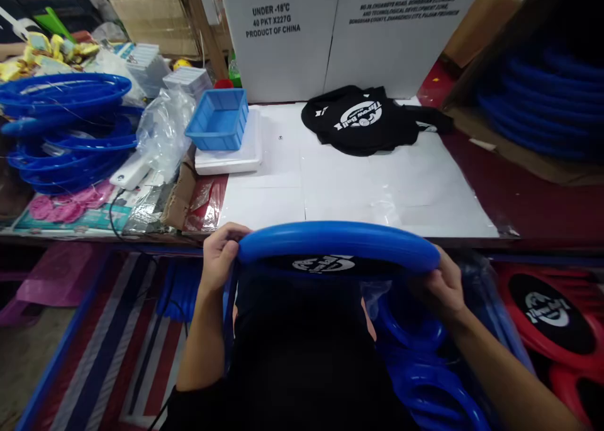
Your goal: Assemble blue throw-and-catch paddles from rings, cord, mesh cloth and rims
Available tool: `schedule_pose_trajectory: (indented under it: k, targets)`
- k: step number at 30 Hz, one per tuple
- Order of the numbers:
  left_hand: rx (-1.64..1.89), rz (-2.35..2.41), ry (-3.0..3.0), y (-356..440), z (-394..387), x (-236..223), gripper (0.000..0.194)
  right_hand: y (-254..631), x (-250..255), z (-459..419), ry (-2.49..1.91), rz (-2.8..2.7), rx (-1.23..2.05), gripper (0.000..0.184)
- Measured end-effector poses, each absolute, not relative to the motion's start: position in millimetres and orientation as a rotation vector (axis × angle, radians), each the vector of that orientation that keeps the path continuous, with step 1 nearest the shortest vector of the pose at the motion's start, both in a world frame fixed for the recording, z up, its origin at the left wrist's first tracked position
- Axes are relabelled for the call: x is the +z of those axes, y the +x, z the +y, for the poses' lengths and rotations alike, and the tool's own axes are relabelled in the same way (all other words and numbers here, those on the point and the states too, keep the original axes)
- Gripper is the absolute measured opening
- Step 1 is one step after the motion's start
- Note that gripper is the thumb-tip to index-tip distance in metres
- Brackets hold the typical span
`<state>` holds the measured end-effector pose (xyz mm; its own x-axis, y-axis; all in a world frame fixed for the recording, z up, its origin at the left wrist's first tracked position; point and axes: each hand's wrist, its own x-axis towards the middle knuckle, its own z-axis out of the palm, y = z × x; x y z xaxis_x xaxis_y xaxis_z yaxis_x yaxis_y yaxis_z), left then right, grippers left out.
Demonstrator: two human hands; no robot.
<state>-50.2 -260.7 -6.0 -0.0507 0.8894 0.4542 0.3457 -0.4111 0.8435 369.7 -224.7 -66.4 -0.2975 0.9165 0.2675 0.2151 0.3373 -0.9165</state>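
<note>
At the white-covered table's [264, 198] near edge: blue plastic ring [337, 235], black centre.
Broad axis crosswise; left fingers [231, 232] and right fingers [438, 280] grip opposite sides.

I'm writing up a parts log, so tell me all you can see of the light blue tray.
The light blue tray looks like plastic, rectangular and open-topped, with upright walls. It appears empty. It sits slightly askew on a flat white item, left of the black cloth pieces. Neither hand touches it.

The thick blue plastic ring [330, 237] partly hides the white print on its black centre [372, 267]. The far white cardboard carton [377, 53] is cut off above.
</note>
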Motion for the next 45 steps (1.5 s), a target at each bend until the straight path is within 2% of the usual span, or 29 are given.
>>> schedule_pose_trajectory:
  k: [3, 7, 11, 15, 19, 20, 24, 28, 30, 34, 38, 42, 45]
  targets:
    - [1.602, 1.331, 1.64, -44, -261, -18, 0.047, 374, -64, -225, -0.999, -1.883, 1.051, 0.05]
    - [1.639, 1.531, 1.796, -23, -264, 2, 0.044, 359, -35, -223, -0.904, -2.133, 0.997, 0.043]
    - [1.405, 1.413, 2.319, 8, -262, 30, 0.031, 329, 1, -231, -0.84, -2.311, 0.868, 0.055]
    - [1.223, 1.066, 2.545, 17, -256, 24, 0.023, 309, 11, -236, -0.829, -2.323, 0.704, 0.042]
    - [1.273, 1.054, 2.144, -15, -249, -20, 0.056, 328, -13, -230, -0.814, -2.085, 0.73, 0.037]
    - [1.243, 1.122, 2.083, -23, -249, -32, 0.056, 336, -22, -228, -0.819, -2.013, 0.779, 0.037]
    - [1.264, 1.162, 1.976, -33, -255, -59, 0.025, 362, -59, -227, -0.884, -1.801, 0.982, 0.036]
    - [1.201, 1.202, 1.959, -18, -260, -52, 0.017, 373, -80, -227, -1.036, -1.818, 1.04, 0.036]
    - [1.181, 1.205, 2.007, -10, -260, -45, 0.018, 373, -83, -228, -1.118, -1.874, 1.034, 0.039]
    - [1.077, 1.195, 2.222, 4, -260, -33, 0.033, 362, -82, -231, -1.11, -1.957, 0.998, 0.04]
    - [0.972, 1.171, 2.38, 12, -259, -32, 0.04, 359, -90, -229, -1.054, -1.882, 1.141, 0.035]
    - [1.066, 1.233, 2.271, 3, -256, -53, 0.049, 387, -126, -225, -1.168, -1.553, 1.226, 0.043]
    - [1.16, 1.28, 2.022, -3, -257, -77, 0.04, 413, -156, -228, -1.239, -1.275, 1.336, 0.055]
